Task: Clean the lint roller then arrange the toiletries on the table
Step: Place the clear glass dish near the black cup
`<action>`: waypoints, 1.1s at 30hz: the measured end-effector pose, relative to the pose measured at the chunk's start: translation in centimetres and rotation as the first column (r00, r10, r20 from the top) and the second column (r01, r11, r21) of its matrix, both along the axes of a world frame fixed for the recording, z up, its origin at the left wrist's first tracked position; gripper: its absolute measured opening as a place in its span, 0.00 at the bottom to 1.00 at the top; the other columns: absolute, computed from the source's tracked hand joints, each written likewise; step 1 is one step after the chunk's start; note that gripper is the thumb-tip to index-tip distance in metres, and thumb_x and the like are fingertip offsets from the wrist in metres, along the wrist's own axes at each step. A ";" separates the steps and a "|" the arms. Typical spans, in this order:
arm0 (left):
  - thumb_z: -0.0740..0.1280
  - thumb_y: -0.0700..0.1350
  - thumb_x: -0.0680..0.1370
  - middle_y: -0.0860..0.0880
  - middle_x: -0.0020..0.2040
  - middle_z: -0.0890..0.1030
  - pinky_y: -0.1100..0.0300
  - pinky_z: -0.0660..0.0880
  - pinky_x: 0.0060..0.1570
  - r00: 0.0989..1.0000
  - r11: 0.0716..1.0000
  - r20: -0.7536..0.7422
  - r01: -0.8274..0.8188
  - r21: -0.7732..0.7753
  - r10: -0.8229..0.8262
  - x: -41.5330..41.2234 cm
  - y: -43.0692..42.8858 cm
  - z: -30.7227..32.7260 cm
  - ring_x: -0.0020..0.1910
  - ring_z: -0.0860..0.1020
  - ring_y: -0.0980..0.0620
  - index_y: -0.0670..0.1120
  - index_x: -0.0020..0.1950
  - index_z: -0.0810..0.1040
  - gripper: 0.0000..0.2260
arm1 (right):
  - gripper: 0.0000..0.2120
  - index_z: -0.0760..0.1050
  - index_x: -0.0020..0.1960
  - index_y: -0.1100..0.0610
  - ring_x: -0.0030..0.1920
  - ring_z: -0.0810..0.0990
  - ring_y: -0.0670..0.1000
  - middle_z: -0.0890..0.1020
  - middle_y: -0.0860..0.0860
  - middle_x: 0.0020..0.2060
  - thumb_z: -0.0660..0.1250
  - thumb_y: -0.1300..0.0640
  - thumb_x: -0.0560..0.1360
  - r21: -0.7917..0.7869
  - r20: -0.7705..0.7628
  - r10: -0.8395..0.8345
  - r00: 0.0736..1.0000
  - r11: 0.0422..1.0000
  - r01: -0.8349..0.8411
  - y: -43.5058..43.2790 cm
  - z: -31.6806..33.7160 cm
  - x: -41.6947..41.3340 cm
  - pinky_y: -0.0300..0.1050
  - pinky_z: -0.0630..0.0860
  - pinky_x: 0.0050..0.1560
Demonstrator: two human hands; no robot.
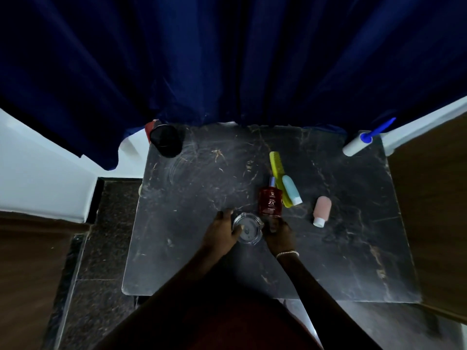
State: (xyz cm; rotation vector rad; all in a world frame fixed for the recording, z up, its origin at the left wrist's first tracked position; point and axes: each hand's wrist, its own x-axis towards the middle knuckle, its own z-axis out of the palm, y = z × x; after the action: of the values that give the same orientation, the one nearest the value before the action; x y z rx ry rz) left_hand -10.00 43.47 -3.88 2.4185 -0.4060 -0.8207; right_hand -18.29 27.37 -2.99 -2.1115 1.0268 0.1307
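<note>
Red perfume bottle [270, 202] label reads "ZX"; smaller print possibly "RED".

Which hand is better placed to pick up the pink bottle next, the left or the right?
The right hand, probably. It rests on the same side as the pink bottle, with bare table between them. The left hand sits beyond the glass dish and would have to cross over it.

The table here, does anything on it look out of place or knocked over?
Yes. The lint roller sits at the far right corner of the table, its blue handle sticking out past the edge. The pink bottle and teal bottle lie on their sides, the teal one resting across the yellow comb. Nothing looks spilled.
</note>
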 end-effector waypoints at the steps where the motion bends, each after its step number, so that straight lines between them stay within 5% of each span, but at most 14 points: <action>1: 0.69 0.53 0.79 0.42 0.67 0.77 0.50 0.78 0.61 0.999 1.000 -0.025 -0.029 0.009 0.030 -0.1 -0.5 0.0 0.63 0.79 0.41 0.44 0.72 0.71 0.24 | 0.10 0.82 0.53 0.61 0.52 0.83 0.62 0.85 0.61 0.51 0.71 0.62 0.72 0.013 -0.041 0.024 0.999 1.000 -0.024 0.0 -0.2 0.1 0.40 0.71 0.48; 7: 0.69 0.46 0.80 0.41 0.64 0.81 0.50 0.78 0.63 0.987 0.984 -0.092 -0.122 0.126 0.134 -0.7 -2.7 0.1 0.63 0.81 0.42 0.43 0.67 0.77 0.17 | 0.13 0.82 0.54 0.65 0.55 0.82 0.57 0.85 0.59 0.52 0.71 0.58 0.73 0.151 -0.177 0.055 0.983 0.988 -0.029 0.3 -0.9 0.5 0.38 0.71 0.47; 17: 0.70 0.42 0.78 0.41 0.57 0.85 0.53 0.79 0.55 0.936 0.946 -0.140 -0.317 0.067 0.324 -1.0 -2.5 -0.4 0.57 0.84 0.41 0.42 0.56 0.82 0.08 | 0.11 0.81 0.52 0.66 0.52 0.84 0.60 0.86 0.61 0.48 0.70 0.66 0.70 0.146 -0.126 -0.055 0.991 0.987 0.073 0.9 -0.9 0.8 0.44 0.77 0.48; 22: 0.70 0.41 0.76 0.41 0.52 0.86 0.54 0.77 0.51 0.921 0.932 -0.149 -0.361 0.024 0.361 -0.8 -1.3 -0.1 0.54 0.84 0.41 0.41 0.52 0.82 0.07 | 0.11 0.80 0.53 0.65 0.53 0.83 0.59 0.85 0.60 0.50 0.69 0.64 0.71 0.128 -0.150 0.029 0.988 0.992 -0.010 1.8 -0.9 1.0 0.39 0.73 0.46; 33: 0.70 0.35 0.75 0.37 0.49 0.85 0.47 0.80 0.53 0.884 0.887 -0.102 -0.460 -0.028 0.455 3.1 4.7 0.7 0.50 0.84 0.39 0.36 0.50 0.81 0.05 | 0.11 0.81 0.51 0.57 0.51 0.84 0.57 0.86 0.55 0.48 0.69 0.57 0.69 0.107 -0.156 0.151 0.976 0.985 -0.135 6.6 0.2 6.1 0.45 0.79 0.52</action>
State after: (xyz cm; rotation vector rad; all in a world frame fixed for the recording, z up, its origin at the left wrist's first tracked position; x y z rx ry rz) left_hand -6.92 48.16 -3.22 2.2776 0.1807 -0.6915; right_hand -12.23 33.97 -2.78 -2.1126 0.9413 0.4230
